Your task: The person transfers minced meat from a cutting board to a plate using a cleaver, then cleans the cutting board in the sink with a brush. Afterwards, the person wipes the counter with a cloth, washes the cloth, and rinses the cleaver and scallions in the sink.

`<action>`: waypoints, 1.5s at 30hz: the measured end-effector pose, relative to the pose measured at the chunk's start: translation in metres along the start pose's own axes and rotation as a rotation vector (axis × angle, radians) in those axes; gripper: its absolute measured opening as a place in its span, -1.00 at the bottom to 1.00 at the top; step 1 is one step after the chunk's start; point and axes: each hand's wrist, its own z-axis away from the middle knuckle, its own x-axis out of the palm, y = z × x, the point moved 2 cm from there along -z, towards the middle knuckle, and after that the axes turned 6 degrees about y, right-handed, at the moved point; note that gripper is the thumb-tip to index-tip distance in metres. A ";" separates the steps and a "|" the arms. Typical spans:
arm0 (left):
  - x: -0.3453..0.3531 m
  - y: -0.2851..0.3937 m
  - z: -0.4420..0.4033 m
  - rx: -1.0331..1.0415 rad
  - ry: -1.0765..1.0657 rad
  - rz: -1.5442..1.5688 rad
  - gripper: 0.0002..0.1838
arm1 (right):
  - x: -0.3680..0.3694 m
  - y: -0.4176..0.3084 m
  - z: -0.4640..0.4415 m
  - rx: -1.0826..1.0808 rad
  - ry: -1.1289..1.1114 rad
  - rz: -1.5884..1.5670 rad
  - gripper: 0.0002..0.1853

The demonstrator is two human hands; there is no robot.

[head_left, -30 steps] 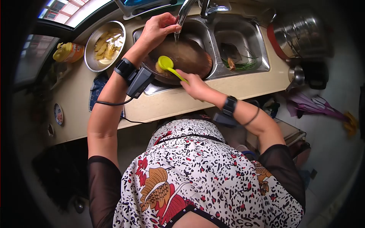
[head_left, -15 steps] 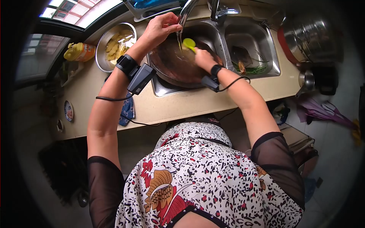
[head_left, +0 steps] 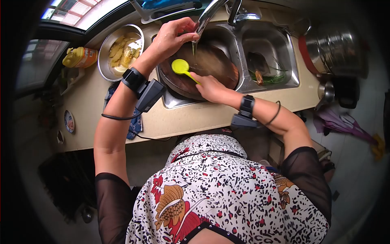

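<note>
On my feed, the right hand [head_left: 212, 88] grips the lime-green brush [head_left: 180, 66] over the brown board [head_left: 217, 67] in the upper-centre sink [head_left: 172, 101]; the left hand [head_left: 171, 40] curls at the tap [head_left: 208, 18], though I cannot tell whether it grips.

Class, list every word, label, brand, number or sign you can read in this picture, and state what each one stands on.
No text can be read for certain.
Yellow-and-orange bottle: markings on the label, too small and blurred to read.
Small round printed item on the counter: coloured print, no legible words.
Round-headed yellow-green tool in the right hand: no lettering visible.
</note>
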 end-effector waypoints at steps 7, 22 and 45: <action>0.001 0.001 0.001 -0.009 0.010 0.024 -0.72 | 0.044 0.018 -0.098 0.033 -0.089 0.199 -0.56; 0.000 -0.004 0.001 -0.023 0.036 0.007 -0.75 | -0.014 0.196 -0.045 0.699 0.127 0.297 -0.68; 0.040 -0.028 0.027 -0.103 0.097 0.353 -0.56 | -0.036 0.074 0.073 0.351 0.119 0.199 -0.50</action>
